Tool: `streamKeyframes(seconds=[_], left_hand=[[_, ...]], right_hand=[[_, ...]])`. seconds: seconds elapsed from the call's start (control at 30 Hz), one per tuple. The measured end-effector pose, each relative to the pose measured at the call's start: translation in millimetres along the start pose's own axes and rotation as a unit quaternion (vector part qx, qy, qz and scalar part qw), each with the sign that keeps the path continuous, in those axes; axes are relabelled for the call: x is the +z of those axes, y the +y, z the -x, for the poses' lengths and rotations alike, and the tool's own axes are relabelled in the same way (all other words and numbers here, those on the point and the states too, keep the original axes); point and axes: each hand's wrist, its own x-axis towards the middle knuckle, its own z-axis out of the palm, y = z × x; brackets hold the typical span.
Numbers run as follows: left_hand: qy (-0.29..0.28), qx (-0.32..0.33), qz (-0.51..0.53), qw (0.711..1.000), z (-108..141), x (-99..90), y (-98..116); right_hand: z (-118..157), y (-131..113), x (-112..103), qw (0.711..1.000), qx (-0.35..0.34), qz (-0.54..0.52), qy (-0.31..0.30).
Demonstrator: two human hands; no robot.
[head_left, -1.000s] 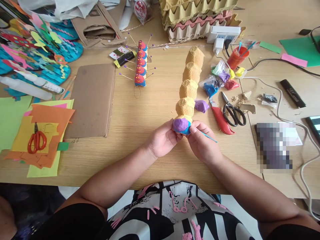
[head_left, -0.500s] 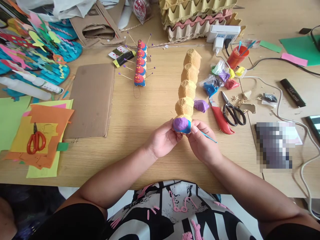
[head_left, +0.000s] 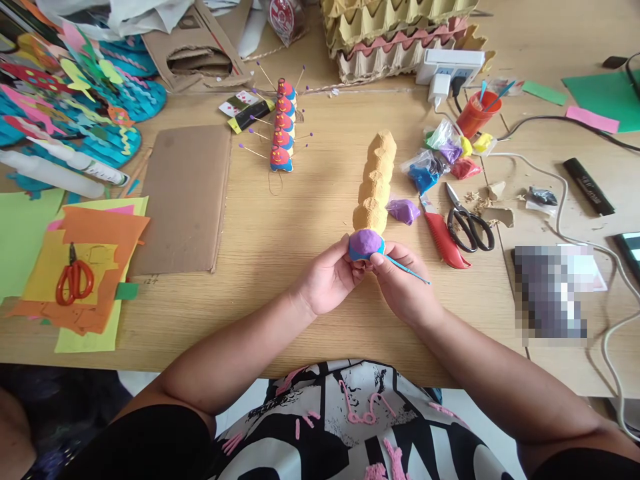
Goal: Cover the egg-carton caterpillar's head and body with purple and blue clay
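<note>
The egg-carton caterpillar [head_left: 374, 183] is sitting in our hands over the middle of the desk [head_left: 280, 267], its near end capped with purple and blue clay [head_left: 365, 244]. We are closing our left hand [head_left: 327, 280] on that capped end from the left, fingers curled under and the thumb pressing the clay, probably so the cap keeps its place on the cup. Our right hand [head_left: 403, 283] is pinching the same end from the right, and it is also trapping a thin blue tool [head_left: 407, 271] whose tip is pointing right and away from the clay, which suggests we are parking it while the fingers do the shaping.

The caterpillar's long axis is running away from us, leaning slightly to the right, with the clay head pointing at our body and the bare tail aimed toward the egg trays [head_left: 395, 33] at the far edge. It seems tipped up at the head, since only that end is in our hands.

Just right of the body we are seeing a purple clay lump [head_left: 403, 211], a red cutter [head_left: 443, 239] and black scissors [head_left: 470, 223]; a finished painted caterpillar [head_left: 281, 130] is standing well off to the far left.
</note>
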Motion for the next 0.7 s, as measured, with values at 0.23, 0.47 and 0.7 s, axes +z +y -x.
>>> streamKeyframes(seconds=[0.23, 0.47, 0.7], left_hand=[[-0.067, 0.071, -0.098, 0.99, 4.0, 1.8, -3.3], [-0.04, 0.118, -0.144, 0.982, 3.2, 1.1, -4.7], [-0.045, 0.102, -0.116, 0.987, 2.3, 1.5, -4.4]], right_hand=[[-2.6, -2.6, 2.5, 0.999, 0.008, -0.039, 0.025], [-2.8, 0.7, 4.1, 0.998, 0.027, -0.051, 0.03], [-5.1, 1.9, 1.4, 0.996, 0.032, -0.08, 0.015]])
